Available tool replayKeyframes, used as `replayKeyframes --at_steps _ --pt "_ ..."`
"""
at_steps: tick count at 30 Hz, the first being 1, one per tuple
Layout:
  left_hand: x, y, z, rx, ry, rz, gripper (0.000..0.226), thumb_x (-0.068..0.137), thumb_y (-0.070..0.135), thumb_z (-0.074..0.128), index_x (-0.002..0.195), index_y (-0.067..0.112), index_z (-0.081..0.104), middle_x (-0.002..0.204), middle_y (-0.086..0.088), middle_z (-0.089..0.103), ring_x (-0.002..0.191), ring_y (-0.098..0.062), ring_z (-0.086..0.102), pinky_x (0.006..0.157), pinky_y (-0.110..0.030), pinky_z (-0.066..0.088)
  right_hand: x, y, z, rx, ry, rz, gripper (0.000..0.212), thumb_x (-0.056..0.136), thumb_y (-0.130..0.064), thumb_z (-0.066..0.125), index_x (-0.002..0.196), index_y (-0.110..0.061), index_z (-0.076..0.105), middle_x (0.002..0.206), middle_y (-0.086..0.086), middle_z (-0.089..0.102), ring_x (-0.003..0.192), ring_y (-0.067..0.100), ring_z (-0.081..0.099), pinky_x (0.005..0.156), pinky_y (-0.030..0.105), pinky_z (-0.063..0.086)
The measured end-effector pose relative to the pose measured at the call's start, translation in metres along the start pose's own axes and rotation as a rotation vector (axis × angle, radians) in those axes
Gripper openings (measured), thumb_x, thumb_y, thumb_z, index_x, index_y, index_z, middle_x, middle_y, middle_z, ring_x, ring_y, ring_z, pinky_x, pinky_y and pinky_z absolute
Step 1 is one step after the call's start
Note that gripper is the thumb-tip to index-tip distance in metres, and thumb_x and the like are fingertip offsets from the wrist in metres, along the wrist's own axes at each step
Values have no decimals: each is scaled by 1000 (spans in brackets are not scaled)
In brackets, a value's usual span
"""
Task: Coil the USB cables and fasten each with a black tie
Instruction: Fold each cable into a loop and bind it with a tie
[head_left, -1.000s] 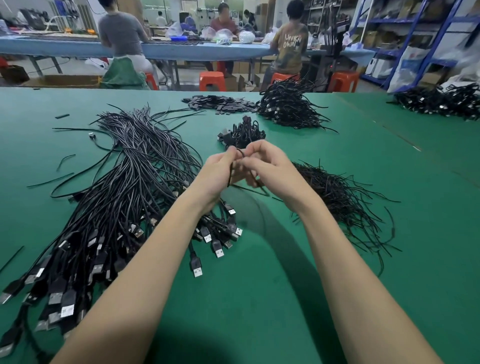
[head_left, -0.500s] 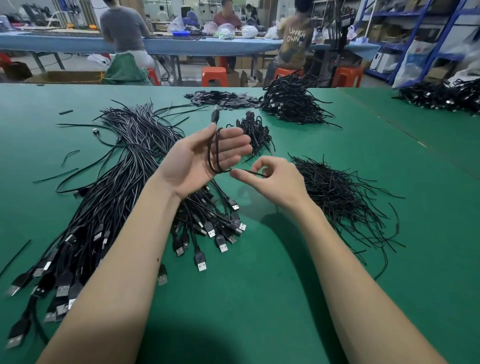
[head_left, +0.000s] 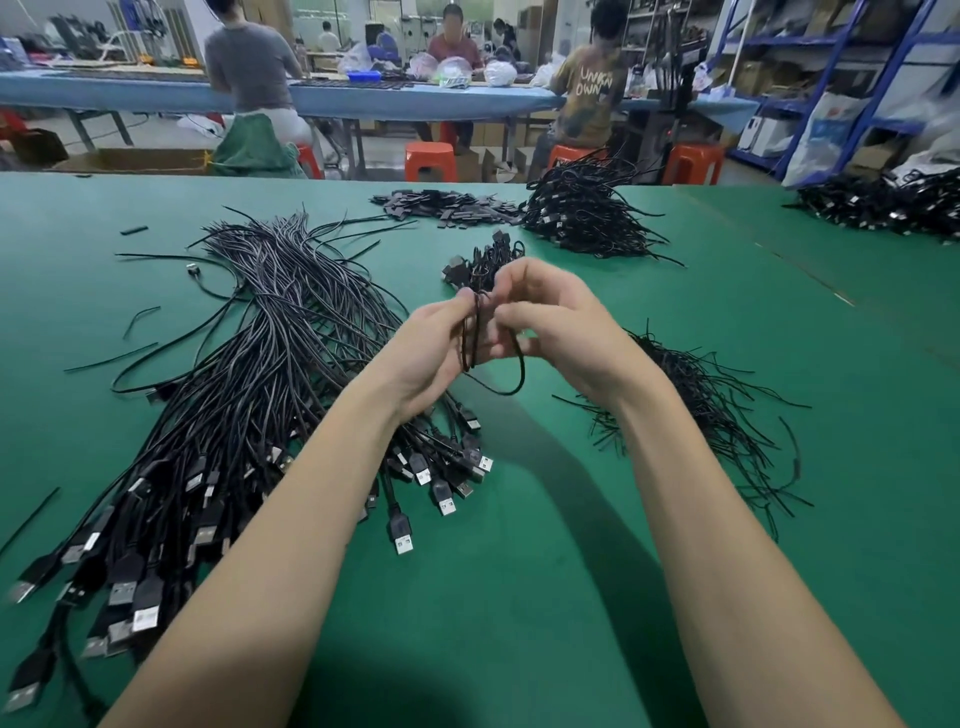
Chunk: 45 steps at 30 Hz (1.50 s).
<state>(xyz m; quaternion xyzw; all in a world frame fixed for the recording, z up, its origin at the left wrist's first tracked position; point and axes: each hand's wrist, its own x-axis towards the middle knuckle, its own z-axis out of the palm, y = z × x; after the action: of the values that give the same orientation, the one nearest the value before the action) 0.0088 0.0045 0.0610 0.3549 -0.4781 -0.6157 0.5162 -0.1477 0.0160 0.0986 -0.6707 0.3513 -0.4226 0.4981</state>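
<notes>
My left hand (head_left: 434, 353) grips a small coiled black USB cable (head_left: 471, 338) above the green table (head_left: 519, 597). My right hand (head_left: 561, 332) meets it from the right and pinches a thin black strand (head_left: 519, 371) that loops down below the coil; whether it is a tie or the cable's tail I cannot tell. A big heap of loose USB cables (head_left: 249, 374) lies on the left, plugs toward me. Loose black ties (head_left: 701, 400) are piled on the right. Behind my hands sits a small pile of bundled cables (head_left: 480, 262).
A larger heap of bundled cables (head_left: 582, 213) and flat black pieces (head_left: 447, 205) lie at the table's far edge. Another cable heap (head_left: 883, 205) sits far right. Several people work at a blue table (head_left: 156, 96) behind, with orange stools (head_left: 430, 161) and shelving at right.
My hands parted half a second ago, the left palm up with the coil. Now they have closed together again over the coil, and a strand loops below it.
</notes>
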Motion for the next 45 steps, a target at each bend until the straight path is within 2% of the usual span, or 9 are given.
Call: replayKeyframes --at_steps 8,14,19,25,30,34,39,42,45 --pt "-4 13 -10 -380 -13 79 47 110 26 23 134 -3 52 133 -19 63 123 -32 61 99 -37 54 -1 43 -1 -47 -207 251 14 104 -15 57 94 -13 47 76 4 71 70 17 69 79 27 58" --pt "-10 21 -20 -415 -142 65 48 109 26 30 118 2 71 126 -15 68 97 -19 72 72 -22 58 -1 54 3 -261 -153 330 48 86 -68 65 89 -21 63 65 -1 67 56 13 50 52 21 36" --pt "-8 12 -21 44 -92 26 44 108 27 32 108 5 70 113 -14 73 62 -10 65 50 -15 46 4 54 -11 -131 25 269 15 87 -22 75 94 -23 62 58 -13 55 51 9 43 47 17 33" --pt "-8 11 -20 260 -206 -36 42 106 30 37 103 5 71 107 -18 74 57 -14 61 51 -17 46 8 49 -13 -20 147 254 19 90 -3 57 96 -20 62 70 -4 63 57 8 51 54 18 40" --pt "-8 8 -14 381 -196 -63 42 109 27 34 104 1 67 98 -14 76 76 -22 73 62 -20 54 10 50 -11 -215 140 253 22 91 -4 49 89 -21 64 56 -13 59 49 6 45 48 17 38" --pt "-6 12 -15 20 -67 20 33 108 27 37 90 10 59 71 2 61 62 -13 59 60 -20 52 6 51 -21 -135 138 295 19 91 -5 55 89 -20 66 68 -8 68 56 12 48 51 19 38" --pt "-4 25 -12 -351 20 181 34 108 25 35 100 6 62 82 -4 72 88 -23 73 73 -26 58 -6 44 -34 -240 -129 330 13 98 -19 62 92 -17 73 69 -1 66 62 12 54 64 25 44" --pt "-1 25 -13 -222 72 188 42 110 26 29 106 3 63 96 -10 76 94 -24 73 76 -26 58 -11 30 -41 -87 -268 290 15 99 -26 62 90 -20 72 66 -2 59 53 11 48 48 19 35" --pt "-1 19 -18 93 86 78 47 110 28 27 111 0 64 105 -16 75 100 -30 73 78 -28 60 -5 22 -46 -109 -13 202 16 99 -27 59 89 -23 72 66 -7 64 52 9 49 43 18 36"
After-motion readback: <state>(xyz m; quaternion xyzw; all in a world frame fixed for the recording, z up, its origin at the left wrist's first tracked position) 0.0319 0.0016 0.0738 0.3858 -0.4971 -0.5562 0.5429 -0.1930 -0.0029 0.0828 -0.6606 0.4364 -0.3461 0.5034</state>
